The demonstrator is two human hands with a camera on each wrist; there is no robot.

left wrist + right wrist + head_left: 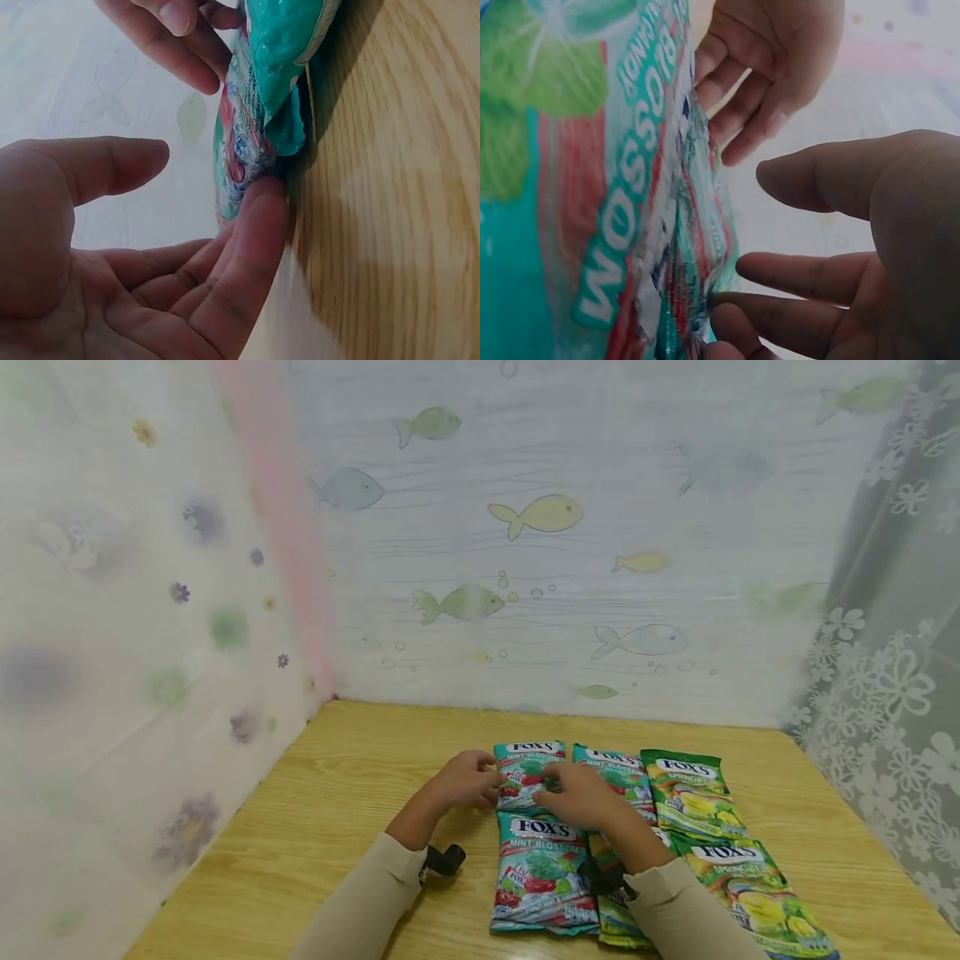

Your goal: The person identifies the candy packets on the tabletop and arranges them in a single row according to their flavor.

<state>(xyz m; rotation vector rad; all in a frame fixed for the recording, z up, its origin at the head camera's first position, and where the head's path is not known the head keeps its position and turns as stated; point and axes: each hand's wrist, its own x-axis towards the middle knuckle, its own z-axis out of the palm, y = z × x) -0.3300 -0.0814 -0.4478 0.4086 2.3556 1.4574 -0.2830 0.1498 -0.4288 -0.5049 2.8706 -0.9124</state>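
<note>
Six candy packets [536, 868] are laid flat in two rows of three on a bench [375, 752]. The far-left packet [519, 768] is placed between two hands, its near edge met by the near-left packet [528, 893]. Its wrapper is teal, shiny and crinkled, with FOX'S printed in dark letters on a white label, "Mint Blossom" beneath, and red and green artwork below. Its left side is touched by a fingertip of the left hand [471, 779]; its right part is partly covered by the fingers of the right hand [585, 795]. In both hands the grip is apart, the thumb held away from relaxed fingers. The teal design is repeated on the near-left and far-middle packets; green and yellow wrapping is seen on the other three, one partly hidden by the right arm.

The bench is finished in yellowish wood grain. It is backed by a pale fish-printed hanging [540, 552], flanked at left by flower-dotted white sheeting [150, 693] and at right by a grey curtain [892, 610] patterned with white flowers.
</note>
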